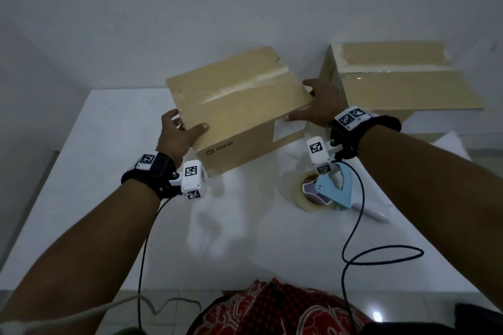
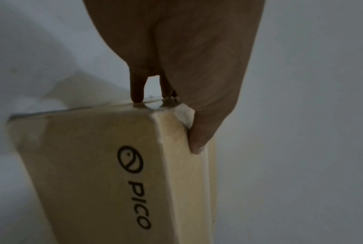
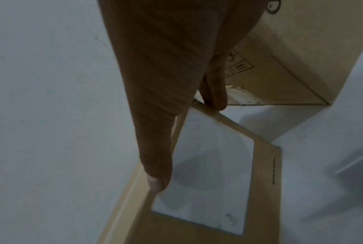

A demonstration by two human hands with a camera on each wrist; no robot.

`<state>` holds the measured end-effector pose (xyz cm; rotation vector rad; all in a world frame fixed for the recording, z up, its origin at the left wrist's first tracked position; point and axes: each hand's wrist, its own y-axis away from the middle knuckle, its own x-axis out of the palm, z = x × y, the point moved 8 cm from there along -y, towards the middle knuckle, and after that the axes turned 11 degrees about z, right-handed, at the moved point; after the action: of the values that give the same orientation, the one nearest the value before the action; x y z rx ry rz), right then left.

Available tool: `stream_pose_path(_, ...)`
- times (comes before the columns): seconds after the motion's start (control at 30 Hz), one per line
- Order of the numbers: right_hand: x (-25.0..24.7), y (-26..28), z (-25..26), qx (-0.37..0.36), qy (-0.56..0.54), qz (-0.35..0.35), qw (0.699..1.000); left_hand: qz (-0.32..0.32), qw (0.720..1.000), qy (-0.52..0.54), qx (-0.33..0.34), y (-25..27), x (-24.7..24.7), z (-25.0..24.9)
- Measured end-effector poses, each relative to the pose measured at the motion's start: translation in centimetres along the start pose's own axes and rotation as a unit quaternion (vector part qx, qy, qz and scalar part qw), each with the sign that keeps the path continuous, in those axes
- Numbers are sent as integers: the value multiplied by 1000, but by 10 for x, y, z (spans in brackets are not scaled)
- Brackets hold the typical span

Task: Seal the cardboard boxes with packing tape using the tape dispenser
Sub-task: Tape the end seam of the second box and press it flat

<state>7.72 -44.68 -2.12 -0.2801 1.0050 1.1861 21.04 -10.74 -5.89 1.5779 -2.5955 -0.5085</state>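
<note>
A closed cardboard box [image 1: 239, 106] marked PICO sits tilted on the white table [image 1: 81, 171], with old tape residue along its top seam. My left hand [image 1: 179, 133] grips its near left corner, thumb on top and fingers down the side; the left wrist view shows the thumb on the top edge of the box [image 2: 113, 165]. My right hand [image 1: 318, 106] grips the right corner, thumb along the front edge above a white label [image 3: 205, 165]. A blue tape dispenser [image 1: 326, 190] with a clear tape roll lies on the table below my right wrist.
A second, larger cardboard box [image 1: 402, 81] with a strip of tape along its top seam stands at the back right, close to the first box. A white wall rises behind the table. Black cables run from both wrists across the table's front.
</note>
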Motion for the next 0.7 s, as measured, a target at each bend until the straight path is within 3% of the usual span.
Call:
stream_pose_path(0.13,1,11,-3,-3,44,11,999,29,999,-22,29,-19,5,-10)
stream_pose_path(0.33,-18,32,-26,23,32,-57,998,98,985,-125,72,-47,34,-22)
stream_pose_path(0.53,-26,49,-33,46,72,-78,993,72,958,-276,21,-73,45,-28)
stream_pose_path(0.7,-30,56,-36,72,100,-82,989,139,955,-251,71,-67,68,-36)
